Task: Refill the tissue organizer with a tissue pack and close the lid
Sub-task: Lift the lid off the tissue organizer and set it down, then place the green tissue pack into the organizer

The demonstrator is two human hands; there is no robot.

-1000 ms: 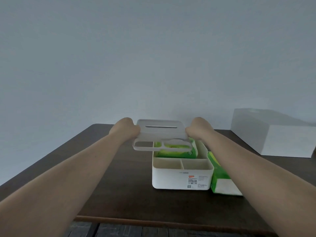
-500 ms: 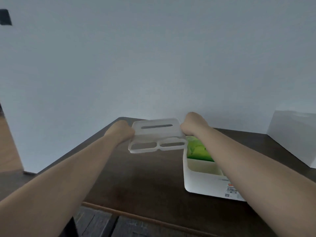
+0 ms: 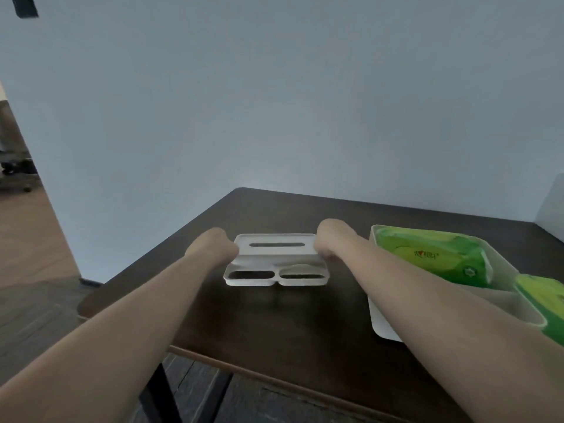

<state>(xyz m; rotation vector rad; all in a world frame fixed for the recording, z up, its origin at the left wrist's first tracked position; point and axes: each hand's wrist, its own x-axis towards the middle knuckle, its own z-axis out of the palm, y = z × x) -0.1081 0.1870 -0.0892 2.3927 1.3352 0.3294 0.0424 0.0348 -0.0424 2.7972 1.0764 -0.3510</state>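
The white lid [image 3: 276,259], with one tissue slot and two oval openings, is low over the dark table [image 3: 274,325], left of the organizer. My left hand [image 3: 213,247] grips its left end and my right hand [image 3: 331,239] grips its right end. The white tissue organizer [image 3: 381,315] stands open at the right, with a green tissue pack [image 3: 433,254] lying inside its rear compartment. My right forearm hides part of the organizer.
A second green tissue pack [image 3: 543,300] lies at the right edge, beside the organizer. A white box [image 3: 552,206] shows at the far right by the wall. The table's front edge [image 3: 244,369] and left corner are near. Wooden floor lies to the left.
Both hands carried the lid from above the organizer leftward and down toward the table. The view swung left, so the organizer now sits at the right.
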